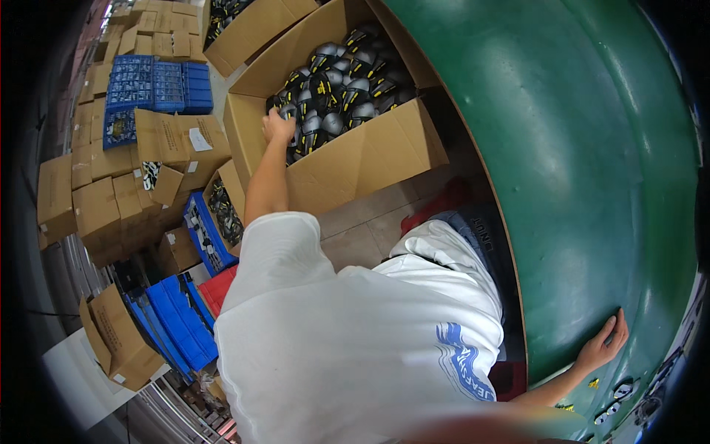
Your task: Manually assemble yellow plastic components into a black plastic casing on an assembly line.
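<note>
My left arm stretches out to a large cardboard box point(355, 166) at the upper middle. The box holds a heap of rounded black-and-grey parts with yellow trim point(333, 89). My left hand point(279, 127) is at the heap's left side, its fingers curled over one of these parts; the fingertips are partly hidden. Far from it, at the lower right, my right hand point(603, 346) rests on a green-topped table point(577, 185). Its fingers lie stretched out on the surface, with nothing seen in them.
Small yellow pieces point(594, 383) and black-and-white parts point(625, 390) lie near my right forearm. Blue crates point(177, 318), stacked cartons point(111, 214) and an open box of dark parts point(224, 211) crowd the left. The table's edge runs along my right side.
</note>
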A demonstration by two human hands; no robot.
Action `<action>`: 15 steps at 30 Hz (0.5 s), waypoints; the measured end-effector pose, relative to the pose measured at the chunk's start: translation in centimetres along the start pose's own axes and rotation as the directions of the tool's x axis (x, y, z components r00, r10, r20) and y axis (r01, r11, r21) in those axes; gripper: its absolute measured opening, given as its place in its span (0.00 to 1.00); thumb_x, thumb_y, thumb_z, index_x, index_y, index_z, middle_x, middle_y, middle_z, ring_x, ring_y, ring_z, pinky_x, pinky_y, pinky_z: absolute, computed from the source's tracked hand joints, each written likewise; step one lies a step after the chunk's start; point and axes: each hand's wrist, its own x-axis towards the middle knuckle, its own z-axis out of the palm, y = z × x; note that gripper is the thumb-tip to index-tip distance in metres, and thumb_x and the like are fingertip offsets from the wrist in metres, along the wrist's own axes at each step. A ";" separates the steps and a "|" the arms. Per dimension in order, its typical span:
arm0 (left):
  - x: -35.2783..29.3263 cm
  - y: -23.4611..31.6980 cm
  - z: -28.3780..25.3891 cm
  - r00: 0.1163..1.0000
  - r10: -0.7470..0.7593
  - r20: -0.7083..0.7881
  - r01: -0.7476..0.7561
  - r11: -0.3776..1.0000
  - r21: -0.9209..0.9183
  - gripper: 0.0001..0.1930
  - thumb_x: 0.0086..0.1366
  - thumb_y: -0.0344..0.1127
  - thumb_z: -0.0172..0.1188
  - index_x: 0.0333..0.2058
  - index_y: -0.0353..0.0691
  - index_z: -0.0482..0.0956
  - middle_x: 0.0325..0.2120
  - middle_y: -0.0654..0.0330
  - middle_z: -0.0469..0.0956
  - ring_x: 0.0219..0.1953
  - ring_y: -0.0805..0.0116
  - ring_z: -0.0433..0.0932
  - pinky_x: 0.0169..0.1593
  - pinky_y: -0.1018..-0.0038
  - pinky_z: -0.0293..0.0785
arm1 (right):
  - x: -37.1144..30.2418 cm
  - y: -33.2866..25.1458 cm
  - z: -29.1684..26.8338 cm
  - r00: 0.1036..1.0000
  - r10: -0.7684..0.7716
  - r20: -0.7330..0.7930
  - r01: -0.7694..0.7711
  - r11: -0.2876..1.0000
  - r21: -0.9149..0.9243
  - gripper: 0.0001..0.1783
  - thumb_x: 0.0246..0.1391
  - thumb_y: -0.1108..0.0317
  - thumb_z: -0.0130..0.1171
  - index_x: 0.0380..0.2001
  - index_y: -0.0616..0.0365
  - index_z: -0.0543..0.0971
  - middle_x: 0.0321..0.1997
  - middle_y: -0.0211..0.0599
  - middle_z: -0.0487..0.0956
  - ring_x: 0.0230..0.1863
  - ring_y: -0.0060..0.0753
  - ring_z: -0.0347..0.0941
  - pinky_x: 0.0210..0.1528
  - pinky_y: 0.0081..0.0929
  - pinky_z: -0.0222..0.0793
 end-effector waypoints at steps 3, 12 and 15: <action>-0.3 3.4 0.7 0.972 0.133 -0.194 -0.119 0.989 0.083 0.38 0.64 0.61 0.68 0.68 0.52 0.74 0.66 0.48 0.73 0.67 0.42 0.73 0.69 0.50 0.70 | -0.2 0.1 -0.2 1.000 -0.010 -0.004 0.010 0.999 -0.051 0.15 0.74 0.69 0.59 0.58 0.62 0.85 0.56 0.43 0.83 0.56 0.40 0.79 0.61 0.37 0.74; 2.3 10.1 2.8 0.974 0.202 0.099 -0.165 0.941 -0.295 0.44 0.67 0.68 0.53 0.70 0.39 0.73 0.66 0.35 0.74 0.68 0.36 0.73 0.71 0.51 0.67 | -0.2 -0.5 0.4 0.999 0.025 -0.034 -0.026 0.999 -0.042 0.16 0.75 0.67 0.59 0.58 0.60 0.85 0.57 0.41 0.84 0.57 0.40 0.79 0.63 0.36 0.72; 3.9 8.1 2.1 0.991 0.052 0.121 -0.005 0.933 -0.359 0.34 0.71 0.55 0.52 0.68 0.42 0.75 0.63 0.34 0.77 0.67 0.36 0.75 0.71 0.53 0.68 | -0.5 -0.1 0.2 0.999 0.043 -0.031 -0.045 0.997 -0.059 0.16 0.75 0.67 0.59 0.58 0.60 0.85 0.57 0.41 0.84 0.58 0.39 0.79 0.63 0.36 0.72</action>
